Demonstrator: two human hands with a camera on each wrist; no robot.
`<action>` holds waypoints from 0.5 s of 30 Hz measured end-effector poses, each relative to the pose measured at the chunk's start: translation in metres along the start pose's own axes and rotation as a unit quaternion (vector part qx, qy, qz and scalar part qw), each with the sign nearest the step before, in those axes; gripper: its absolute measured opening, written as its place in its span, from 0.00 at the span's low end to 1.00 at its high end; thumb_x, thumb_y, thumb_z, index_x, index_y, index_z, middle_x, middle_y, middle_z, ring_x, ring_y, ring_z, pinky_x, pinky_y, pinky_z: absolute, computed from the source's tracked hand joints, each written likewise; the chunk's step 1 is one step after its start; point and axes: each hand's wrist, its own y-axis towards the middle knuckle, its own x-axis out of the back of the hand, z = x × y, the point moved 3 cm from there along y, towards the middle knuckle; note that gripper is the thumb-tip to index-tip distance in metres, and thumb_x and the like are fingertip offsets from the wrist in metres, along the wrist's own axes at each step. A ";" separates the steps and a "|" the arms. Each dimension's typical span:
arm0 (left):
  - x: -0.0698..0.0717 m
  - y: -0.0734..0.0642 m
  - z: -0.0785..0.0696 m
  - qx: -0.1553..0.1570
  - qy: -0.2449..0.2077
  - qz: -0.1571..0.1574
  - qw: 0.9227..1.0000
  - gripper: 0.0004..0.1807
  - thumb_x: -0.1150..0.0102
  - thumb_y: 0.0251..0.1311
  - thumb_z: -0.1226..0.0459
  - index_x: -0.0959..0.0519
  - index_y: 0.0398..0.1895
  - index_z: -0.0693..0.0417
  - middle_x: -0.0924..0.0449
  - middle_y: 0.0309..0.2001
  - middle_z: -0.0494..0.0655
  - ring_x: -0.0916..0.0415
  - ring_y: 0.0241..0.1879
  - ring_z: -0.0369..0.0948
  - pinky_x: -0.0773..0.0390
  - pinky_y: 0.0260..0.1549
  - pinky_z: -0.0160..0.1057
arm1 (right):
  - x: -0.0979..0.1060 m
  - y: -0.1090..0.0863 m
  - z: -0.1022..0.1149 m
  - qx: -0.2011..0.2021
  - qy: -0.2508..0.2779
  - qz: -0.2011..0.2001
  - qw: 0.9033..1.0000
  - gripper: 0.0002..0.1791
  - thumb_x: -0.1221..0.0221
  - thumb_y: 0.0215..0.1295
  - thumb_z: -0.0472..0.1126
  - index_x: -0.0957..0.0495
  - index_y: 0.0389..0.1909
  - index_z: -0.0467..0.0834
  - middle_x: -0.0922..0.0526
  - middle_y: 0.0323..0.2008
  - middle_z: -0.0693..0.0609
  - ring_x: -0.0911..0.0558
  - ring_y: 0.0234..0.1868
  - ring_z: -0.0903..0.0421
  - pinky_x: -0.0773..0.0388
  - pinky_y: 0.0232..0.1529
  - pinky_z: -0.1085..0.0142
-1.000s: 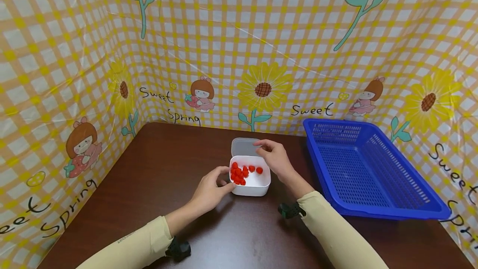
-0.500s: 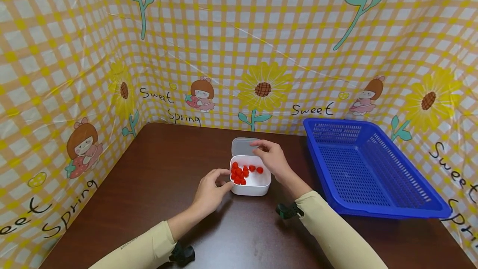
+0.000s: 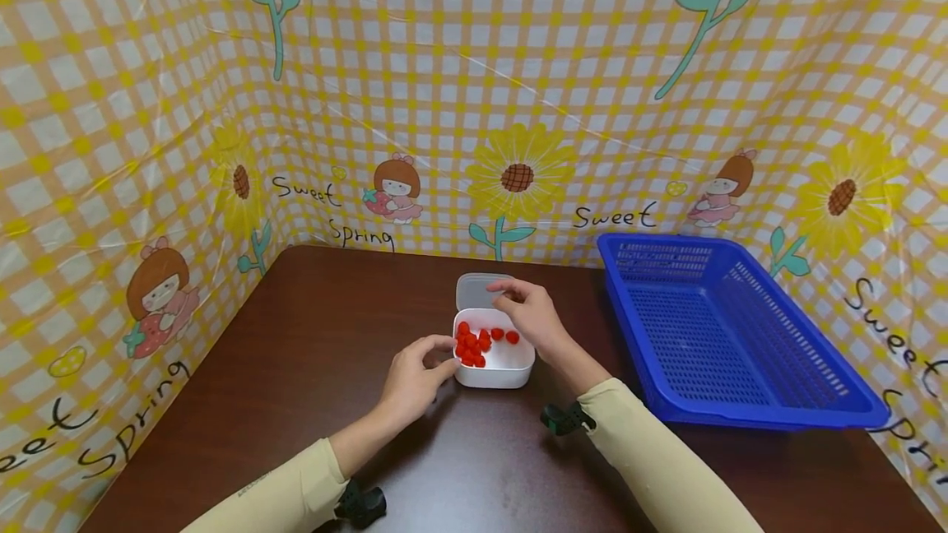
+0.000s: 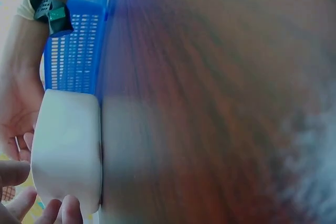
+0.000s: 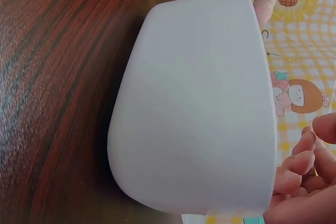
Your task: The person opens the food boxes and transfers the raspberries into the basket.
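The white box (image 3: pixel 494 378) stands upright on the brown table (image 3: pixel 333 311), red pieces (image 3: pixel 471 345) inside, mostly heaped toward its left, with a clear lid (image 3: pixel 474 290) just behind it. The left hand (image 3: pixel 411 377) touches the box's left side, thumb and fingers apart. The right hand (image 3: pixel 535 315) hovers over the back right of the box and the lid, fingers loosely bent, thumb and forefinger slightly apart. The checked cloth (image 3: pixel 444 89) reads "Sweet" and "Spring" on the back, "Sweet" again farther right, and both words on the sides, partly cut off. Lettering on the left sleeve (image 3: pixel 285 484) is too small to read. A blue basket (image 3: pixel 770 414) sits to the right.
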 end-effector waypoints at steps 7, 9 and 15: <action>0.002 0.000 0.000 0.016 0.002 0.007 1.000 0.15 0.33 0.61 0.62 0.16 0.51 0.51 0.15 0.46 0.45 0.23 0.34 0.40 0.24 0.27 0.36 | -0.007 -0.001 -0.003 -0.009 0.004 0.009 1.000 0.13 0.42 0.67 0.36 0.16 0.50 0.40 0.22 0.32 0.48 0.29 0.33 0.54 0.34 0.31 0.68; 0.002 0.000 -0.001 0.014 0.001 0.007 1.000 0.14 0.33 0.61 0.62 0.16 0.51 0.51 0.14 0.45 0.45 0.22 0.35 0.41 0.23 0.29 0.36 | -0.008 -0.001 -0.005 -0.009 0.003 0.010 1.000 0.13 0.42 0.67 0.36 0.16 0.50 0.40 0.22 0.32 0.48 0.30 0.33 0.53 0.35 0.29 0.69; 0.002 0.002 -0.002 0.011 -0.001 0.005 1.000 0.15 0.32 0.61 0.63 0.15 0.51 0.52 0.14 0.45 0.46 0.22 0.36 0.41 0.23 0.30 0.37 | -0.008 -0.001 -0.005 -0.006 0.000 0.009 1.000 0.14 0.42 0.67 0.36 0.16 0.50 0.40 0.22 0.32 0.48 0.29 0.33 0.54 0.35 0.28 0.69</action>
